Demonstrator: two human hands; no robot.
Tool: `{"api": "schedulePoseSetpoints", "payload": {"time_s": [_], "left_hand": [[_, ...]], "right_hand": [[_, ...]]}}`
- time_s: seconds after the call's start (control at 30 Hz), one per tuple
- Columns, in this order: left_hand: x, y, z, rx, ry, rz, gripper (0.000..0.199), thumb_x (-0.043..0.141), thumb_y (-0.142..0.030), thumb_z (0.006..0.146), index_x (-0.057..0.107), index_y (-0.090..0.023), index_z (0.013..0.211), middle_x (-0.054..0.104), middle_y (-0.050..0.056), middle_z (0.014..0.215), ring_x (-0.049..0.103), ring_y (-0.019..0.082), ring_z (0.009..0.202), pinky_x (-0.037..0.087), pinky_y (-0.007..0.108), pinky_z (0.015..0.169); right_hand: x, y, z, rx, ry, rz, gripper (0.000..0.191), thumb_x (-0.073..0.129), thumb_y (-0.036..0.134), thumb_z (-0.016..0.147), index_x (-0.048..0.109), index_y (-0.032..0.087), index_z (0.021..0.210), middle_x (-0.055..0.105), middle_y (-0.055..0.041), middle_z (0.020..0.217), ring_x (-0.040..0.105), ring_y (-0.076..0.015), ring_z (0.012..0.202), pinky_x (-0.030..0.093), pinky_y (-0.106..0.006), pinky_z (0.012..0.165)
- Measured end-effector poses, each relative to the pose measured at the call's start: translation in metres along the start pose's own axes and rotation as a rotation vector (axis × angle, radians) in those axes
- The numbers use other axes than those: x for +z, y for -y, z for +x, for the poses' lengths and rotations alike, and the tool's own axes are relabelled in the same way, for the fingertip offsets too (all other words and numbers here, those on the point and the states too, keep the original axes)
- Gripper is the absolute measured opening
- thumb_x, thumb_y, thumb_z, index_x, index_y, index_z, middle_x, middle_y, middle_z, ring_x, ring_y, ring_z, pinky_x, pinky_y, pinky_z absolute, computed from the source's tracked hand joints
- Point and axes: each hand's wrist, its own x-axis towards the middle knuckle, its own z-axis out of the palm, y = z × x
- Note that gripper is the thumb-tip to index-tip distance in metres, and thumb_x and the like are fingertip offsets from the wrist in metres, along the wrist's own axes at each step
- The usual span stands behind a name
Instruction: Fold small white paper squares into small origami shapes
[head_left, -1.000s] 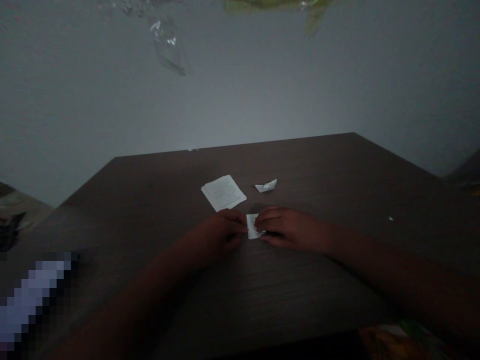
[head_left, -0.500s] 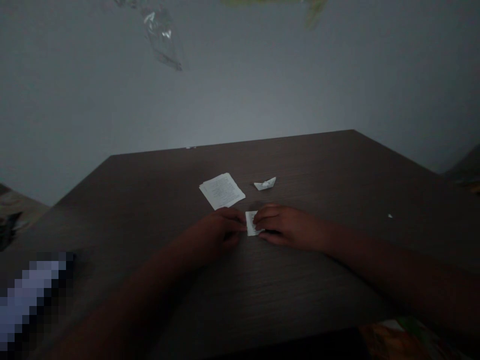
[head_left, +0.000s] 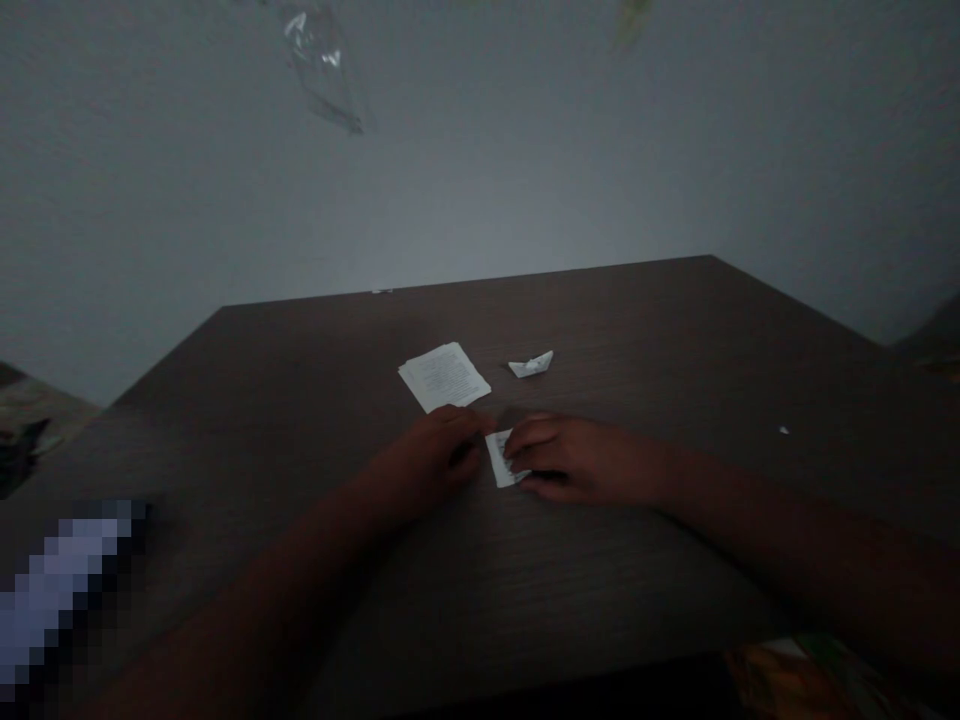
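A small folded piece of printed paper [head_left: 499, 466] lies on the brown table, tilted a little. My right hand [head_left: 566, 455] grips its right part, fingertips on top and thumb by the near edge. The paper's right end is hidden under those fingers. At the upper left corner of the paper, my left hand [head_left: 442, 450] has its index finger stretched out, the thumb apart below it; nothing shows between them. Just beyond the left hand is a stack of printed paper sheets [head_left: 446, 376]. A small folded paper boat [head_left: 531, 365] rests farther back, beyond the right hand.
The table [head_left: 315, 370] meets a pale wall [head_left: 510, 150] at its far edge. A tiny paper scrap [head_left: 784, 430] is on the right. At the lower left lies a pixelated, bluish object [head_left: 67, 580]. A clear plastic bag [head_left: 326, 75] hangs on the wall.
The folded paper has turned slightly and come a little nearer to me. My left fingers have shifted from its left edge to its upper left corner; the right hand stays on it.
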Motion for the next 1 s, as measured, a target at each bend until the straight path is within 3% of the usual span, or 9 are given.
{"api": "schedulePoseSetpoints", "payload": {"time_s": [0.17,0.4,0.73,1.0], "left_hand": [[-0.003,0.0,0.001,-0.021,0.004,-0.025,0.045,0.071,-0.021,0.109,0.084,-0.023,0.152,0.089,0.016,0.151,0.085,0.038,0.141,0.068,0.06,0.132],[0.002,0.003,0.0,0.011,-0.044,-0.055,0.045,0.074,-0.021,0.107,0.084,-0.03,0.149,0.09,0.011,0.148,0.086,0.035,0.137,0.07,0.054,0.128],[0.012,0.004,0.007,0.111,-0.077,-0.023,0.027,0.076,-0.015,0.111,0.085,-0.023,0.134,0.089,0.012,0.141,0.083,0.034,0.139,0.068,0.056,0.125],[0.016,0.008,0.008,0.143,-0.085,-0.049,0.017,0.087,-0.03,0.112,0.09,-0.028,0.129,0.089,0.009,0.134,0.083,0.034,0.131,0.069,0.053,0.119]], "right_hand": [[0.001,0.0,0.001,-0.038,-0.018,-0.016,0.014,0.075,0.015,0.118,0.088,0.014,0.118,0.09,-0.017,0.128,0.084,-0.0298,0.128,0.072,-0.047,0.117],[0.0,0.002,0.0,0.02,-0.004,-0.022,0.012,0.078,0.017,0.118,0.089,0.021,0.119,0.09,-0.0135,0.134,0.083,-0.0287,0.133,0.07,-0.045,0.121],[0.004,-0.001,-0.001,-0.018,-0.023,-0.056,0.014,0.077,0.018,0.119,0.089,0.019,0.124,0.091,-0.0143,0.131,0.083,-0.0287,0.132,0.071,-0.046,0.119],[0.004,-0.001,0.0,-0.036,-0.036,-0.036,0.018,0.077,0.017,0.118,0.09,0.022,0.13,0.09,-0.0125,0.129,0.083,-0.0285,0.132,0.071,-0.045,0.116]]}}
